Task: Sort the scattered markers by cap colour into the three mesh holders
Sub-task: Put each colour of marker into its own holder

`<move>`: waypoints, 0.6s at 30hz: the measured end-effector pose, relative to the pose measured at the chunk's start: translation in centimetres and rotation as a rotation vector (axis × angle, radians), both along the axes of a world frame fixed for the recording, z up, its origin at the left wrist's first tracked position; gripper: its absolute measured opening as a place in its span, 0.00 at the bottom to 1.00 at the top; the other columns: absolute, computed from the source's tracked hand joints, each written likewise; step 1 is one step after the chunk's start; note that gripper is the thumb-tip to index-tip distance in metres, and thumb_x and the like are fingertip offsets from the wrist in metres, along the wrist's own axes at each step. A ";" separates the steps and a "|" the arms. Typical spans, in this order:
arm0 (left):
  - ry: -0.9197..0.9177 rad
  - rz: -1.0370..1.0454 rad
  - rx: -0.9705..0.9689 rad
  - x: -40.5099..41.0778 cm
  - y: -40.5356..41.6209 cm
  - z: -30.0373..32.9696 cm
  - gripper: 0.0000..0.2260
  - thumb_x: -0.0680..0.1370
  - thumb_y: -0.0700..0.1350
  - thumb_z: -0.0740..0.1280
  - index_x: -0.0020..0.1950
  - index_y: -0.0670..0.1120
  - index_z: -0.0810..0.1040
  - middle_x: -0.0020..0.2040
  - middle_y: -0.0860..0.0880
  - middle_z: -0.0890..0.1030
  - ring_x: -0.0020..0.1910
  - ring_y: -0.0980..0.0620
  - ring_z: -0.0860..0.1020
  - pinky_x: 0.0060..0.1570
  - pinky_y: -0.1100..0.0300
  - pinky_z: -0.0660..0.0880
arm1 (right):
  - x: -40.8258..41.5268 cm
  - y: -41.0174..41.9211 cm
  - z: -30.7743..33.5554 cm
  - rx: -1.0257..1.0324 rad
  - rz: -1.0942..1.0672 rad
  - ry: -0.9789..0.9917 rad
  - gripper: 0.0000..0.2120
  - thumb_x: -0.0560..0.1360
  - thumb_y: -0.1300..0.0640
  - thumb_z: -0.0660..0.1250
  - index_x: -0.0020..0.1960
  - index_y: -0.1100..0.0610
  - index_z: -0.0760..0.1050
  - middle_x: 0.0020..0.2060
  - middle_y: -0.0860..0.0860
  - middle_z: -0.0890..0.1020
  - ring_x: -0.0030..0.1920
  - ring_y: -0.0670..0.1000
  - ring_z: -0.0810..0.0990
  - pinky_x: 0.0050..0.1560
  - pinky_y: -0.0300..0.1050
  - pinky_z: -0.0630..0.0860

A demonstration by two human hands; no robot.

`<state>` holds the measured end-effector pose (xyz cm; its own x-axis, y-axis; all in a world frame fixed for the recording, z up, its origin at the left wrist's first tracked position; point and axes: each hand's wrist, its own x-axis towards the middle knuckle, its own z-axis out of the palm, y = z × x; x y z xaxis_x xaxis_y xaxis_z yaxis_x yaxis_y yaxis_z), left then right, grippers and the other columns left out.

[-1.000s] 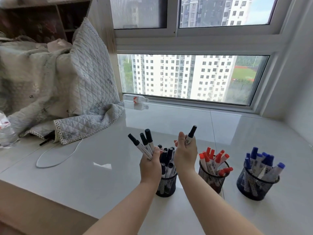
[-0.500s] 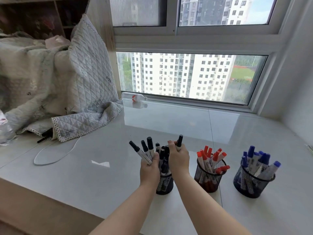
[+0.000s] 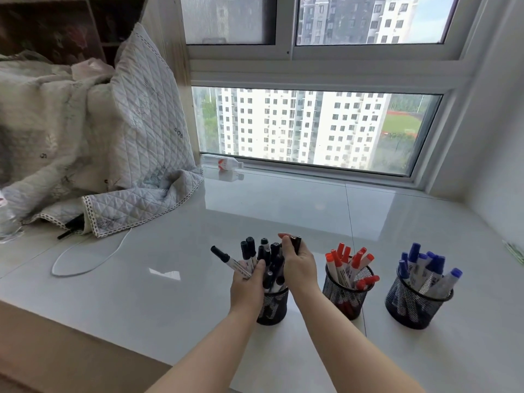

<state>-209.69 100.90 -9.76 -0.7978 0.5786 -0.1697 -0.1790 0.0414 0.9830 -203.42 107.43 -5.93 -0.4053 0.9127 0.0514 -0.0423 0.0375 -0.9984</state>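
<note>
Three black mesh holders stand in a row on the white sill. The left holder (image 3: 272,309) carries black-capped markers, the middle holder (image 3: 346,296) red-capped ones (image 3: 350,260), the right holder (image 3: 414,306) blue-capped ones (image 3: 425,265). My left hand (image 3: 248,285) grips three black-capped markers (image 3: 241,260) fanned out just left of the left holder. My right hand (image 3: 297,263) pinches one black-capped marker (image 3: 295,241) and lowers it into the left holder; its barrel is hidden by my fingers.
A quilted blanket (image 3: 99,143) is piled at the left, with a white cable (image 3: 85,259) looping out from under it. A plastic bottle (image 3: 224,163) lies by the window. Another bottle (image 3: 7,222) sits at the far left edge.
My right hand has come down with its black-capped marker from above the left holder to the holder's mouth. My left hand has dropped slightly with its markers.
</note>
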 end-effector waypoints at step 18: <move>0.327 -0.059 -0.004 -0.5 -0.6 1.4 0.04 0.77 0.52 0.63 0.47 0.58 0.68 0.51 0.50 0.79 0.50 0.53 0.78 0.51 0.56 0.74 | 0.8 1.1 0.7 0.160 -0.006 0.001 0.09 0.79 0.57 0.59 0.46 0.49 0.76 0.42 0.42 0.80 0.43 0.37 0.76 0.41 0.31 0.70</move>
